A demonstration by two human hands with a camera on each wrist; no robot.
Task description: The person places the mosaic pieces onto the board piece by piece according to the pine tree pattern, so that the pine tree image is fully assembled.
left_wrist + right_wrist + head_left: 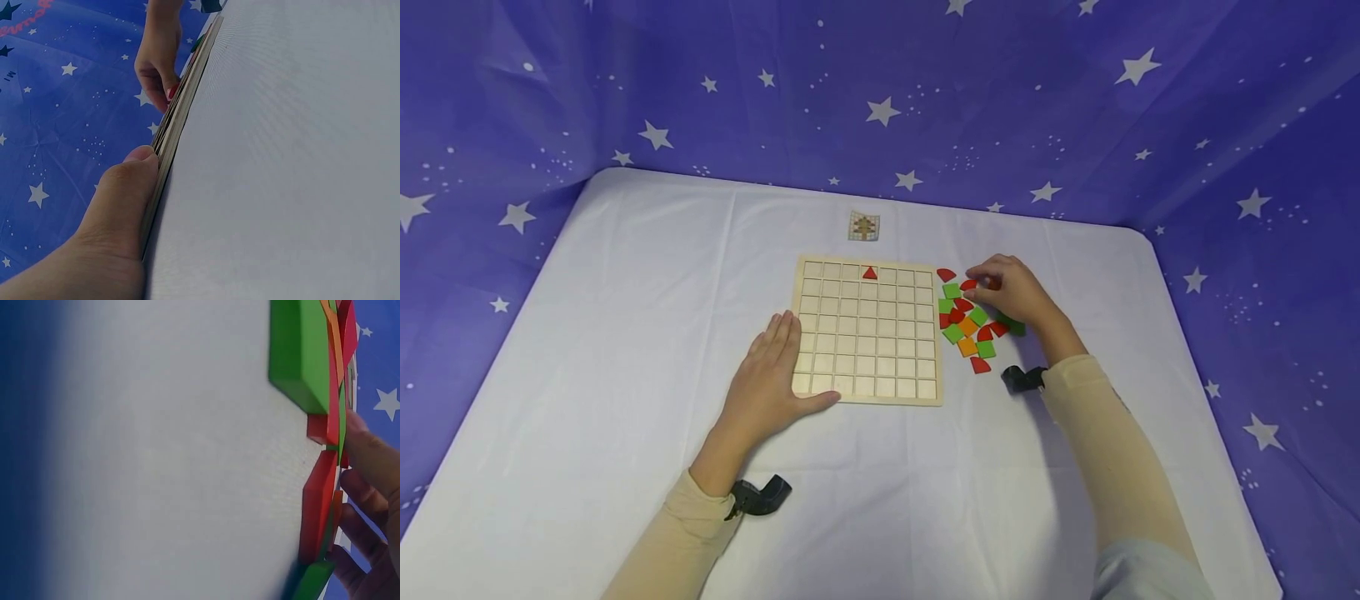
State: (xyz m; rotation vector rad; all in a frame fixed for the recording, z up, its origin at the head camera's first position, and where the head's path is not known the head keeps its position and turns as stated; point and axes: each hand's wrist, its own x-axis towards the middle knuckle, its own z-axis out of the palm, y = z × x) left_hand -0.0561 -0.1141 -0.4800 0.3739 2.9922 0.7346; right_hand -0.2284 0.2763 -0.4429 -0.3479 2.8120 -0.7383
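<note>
My left hand [765, 375] lies along the left side of a square wooden grid board [940, 398], fingers straight at its edge. Its thumb [128, 178] rests at the board's near corner. A red triangle tile [870, 273] sits in a top-row cell. Right of the board, my right hand [1017, 292] pinches a red quarter-circle tile [969, 285] between thumb and fingertips; the tile also shows red in the left wrist view. Below that hand spreads a loose group of red, green and orange tiles, with an orange square [967, 347] near its front. Part of the group is hidden under the hand.
A small picture card [864, 226] with a tree-like pattern lies behind the board. White cloth [880, 500] covers the table, and a blue star-printed curtain [805, 108] stands behind it. Each wrist carries a black camera mount, such as the left one [763, 497].
</note>
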